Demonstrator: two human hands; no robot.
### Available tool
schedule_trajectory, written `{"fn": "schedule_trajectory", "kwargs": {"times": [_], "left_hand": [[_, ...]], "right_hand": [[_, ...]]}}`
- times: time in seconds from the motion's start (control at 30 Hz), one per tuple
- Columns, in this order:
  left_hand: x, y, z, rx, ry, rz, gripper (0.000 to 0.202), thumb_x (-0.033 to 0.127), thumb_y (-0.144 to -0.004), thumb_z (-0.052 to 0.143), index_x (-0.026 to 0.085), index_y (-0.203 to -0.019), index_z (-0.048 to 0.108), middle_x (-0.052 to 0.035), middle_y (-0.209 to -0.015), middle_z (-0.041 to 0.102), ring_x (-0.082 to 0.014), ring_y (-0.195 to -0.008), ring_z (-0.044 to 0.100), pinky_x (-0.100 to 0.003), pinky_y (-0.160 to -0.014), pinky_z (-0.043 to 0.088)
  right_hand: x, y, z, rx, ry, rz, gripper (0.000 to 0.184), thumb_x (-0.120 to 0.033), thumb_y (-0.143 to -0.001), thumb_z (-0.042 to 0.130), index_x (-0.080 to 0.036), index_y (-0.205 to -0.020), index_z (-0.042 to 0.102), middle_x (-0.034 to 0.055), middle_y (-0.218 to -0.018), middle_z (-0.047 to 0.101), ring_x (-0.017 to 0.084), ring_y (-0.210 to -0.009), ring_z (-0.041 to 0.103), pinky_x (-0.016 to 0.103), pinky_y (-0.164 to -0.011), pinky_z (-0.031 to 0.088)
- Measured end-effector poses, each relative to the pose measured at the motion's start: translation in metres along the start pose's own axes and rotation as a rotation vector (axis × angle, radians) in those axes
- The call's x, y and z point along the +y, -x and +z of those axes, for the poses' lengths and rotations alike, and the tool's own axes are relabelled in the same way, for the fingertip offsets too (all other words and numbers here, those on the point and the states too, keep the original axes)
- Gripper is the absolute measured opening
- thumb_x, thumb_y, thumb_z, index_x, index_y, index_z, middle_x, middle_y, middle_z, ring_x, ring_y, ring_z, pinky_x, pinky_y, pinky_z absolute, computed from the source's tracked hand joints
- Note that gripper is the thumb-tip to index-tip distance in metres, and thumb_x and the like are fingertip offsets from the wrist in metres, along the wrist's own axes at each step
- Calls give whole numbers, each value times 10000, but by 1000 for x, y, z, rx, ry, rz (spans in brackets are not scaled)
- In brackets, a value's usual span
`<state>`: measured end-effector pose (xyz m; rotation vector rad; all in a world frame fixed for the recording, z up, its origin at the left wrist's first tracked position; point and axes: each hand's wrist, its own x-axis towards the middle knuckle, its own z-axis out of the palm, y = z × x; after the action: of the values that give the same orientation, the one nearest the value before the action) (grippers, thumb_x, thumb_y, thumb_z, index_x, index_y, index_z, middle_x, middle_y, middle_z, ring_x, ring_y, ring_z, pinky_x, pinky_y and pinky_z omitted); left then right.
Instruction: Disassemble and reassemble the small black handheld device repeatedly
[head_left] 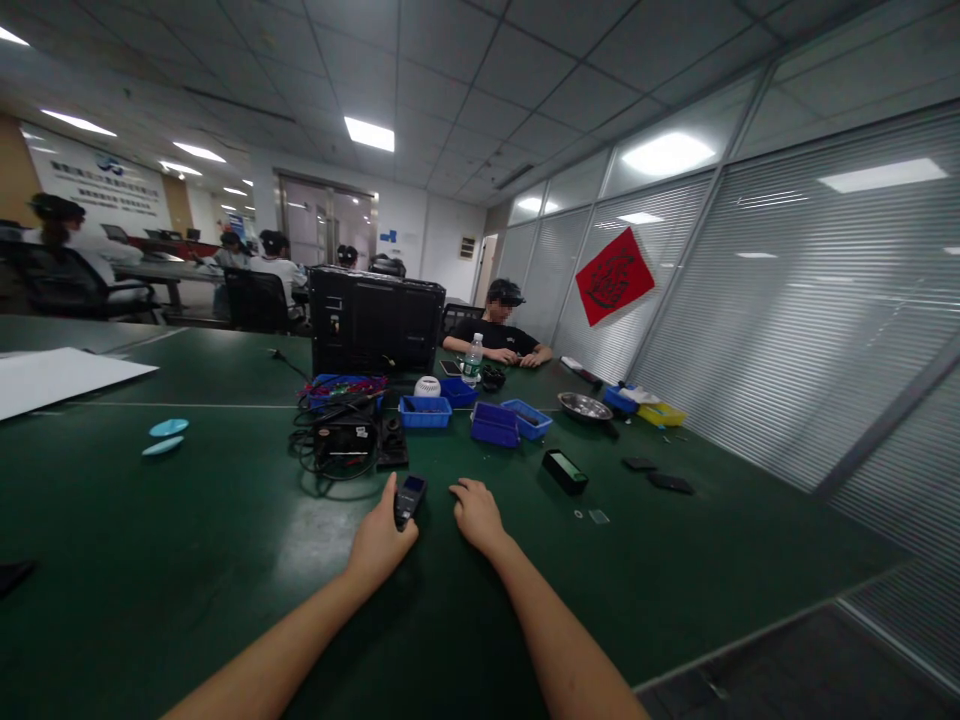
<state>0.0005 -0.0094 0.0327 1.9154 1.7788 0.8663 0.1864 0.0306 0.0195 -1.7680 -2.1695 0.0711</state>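
Observation:
My left hand (381, 532) grips a small black handheld device with a little screen (410, 497), thumb and fingers on either side of it. The device is tilted slightly, its screen at the far end. To its right, my right hand (478, 513) lies low over the green table (247, 580), fingers stretched forward and holding nothing. Just beyond the device is a black stand-like part (392, 440), beside a black box (345, 447) tangled in cables. Right of my right hand sits an open black case with a greenish face (565, 471).
Blue bins (424, 411), a purple-blue bin (495, 424), a bottle (472, 358) and a metal bowl (585, 407) stand farther back. A large black monitor (379, 322) blocks the middle distance. A person (499, 335) sits across the table. Light-blue pieces (166, 436) lie left; black flat pieces (670, 483) lie right.

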Motion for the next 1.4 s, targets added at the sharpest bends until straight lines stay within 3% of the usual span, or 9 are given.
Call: {"fn": "schedule_trajectory", "kwargs": {"times": [0.13, 0.53, 0.83, 0.97, 1.07, 1.23, 1.4], "left_hand": [[-7, 6, -12, 12, 20, -41, 750, 239, -700, 458, 140, -1365, 126, -115, -1234, 511, -220, -950, 585, -274, -765, 410], [-44, 15, -70, 54, -42, -254, 779, 319, -721, 450, 127, -1376, 76, -101, -1253, 499, -267, -996, 561, -294, -771, 411], [-91, 13, -124, 162, -130, -447, 849, 432, -708, 443, 93, -1378, 48, -154, -1268, 472, -316, -1019, 548, -355, -742, 447], [-117, 8, -151, 215, -136, -539, 855, 488, -720, 419, 97, -1377, 36, -146, -1299, 437, -338, -1062, 509, -379, -737, 446], [-133, 3, -167, 249, -147, -670, 800, 472, -750, 398, 135, -1377, 32, -92, -1332, 408, -318, -1089, 488, -371, -766, 437], [-145, 0, -175, 289, -132, -695, 777, 481, -754, 399, 149, -1371, 61, -68, -1357, 375, -306, -1124, 458, -357, -774, 437], [-154, 1, -172, 320, -167, -630, 929, 614, -668, 421, 69, -1360, 123, -189, -1300, 420, -370, -1071, 488, -411, -743, 443]], "right_hand": [[-1, 2, -4, -8, -19, -4, 397, -152, -790, 383, -194, -1144, 557, 75, -1215, 500, 200, -1142, 406, 349, -928, 325], [-6, 3, -14, -110, -1, 27, 409, -216, -812, 371, -194, -1191, 523, 57, -1266, 458, 200, -1166, 373, 303, -959, 276], [-3, 2, -11, -118, -12, 28, 409, -232, -818, 366, -213, -1200, 509, 35, -1280, 445, 193, -1183, 359, 318, -971, 270], [-2, 3, -11, -109, -9, 19, 409, -229, -812, 371, -207, -1194, 516, 42, -1268, 458, 198, -1172, 373, 326, -965, 282], [-3, 3, -12, -106, -1, 13, 408, -219, -809, 372, -202, -1187, 522, 46, -1259, 467, 197, -1165, 382, 324, -961, 291], [-3, 2, -11, -108, 7, 9, 409, -224, -808, 374, -207, -1191, 519, 49, -1250, 472, 196, -1164, 384, 330, -958, 299], [0, 1, -8, -94, 38, -13, 402, -226, -799, 380, -195, -1167, 539, 63, -1241, 477, 203, -1142, 398, 316, -940, 304]]}}
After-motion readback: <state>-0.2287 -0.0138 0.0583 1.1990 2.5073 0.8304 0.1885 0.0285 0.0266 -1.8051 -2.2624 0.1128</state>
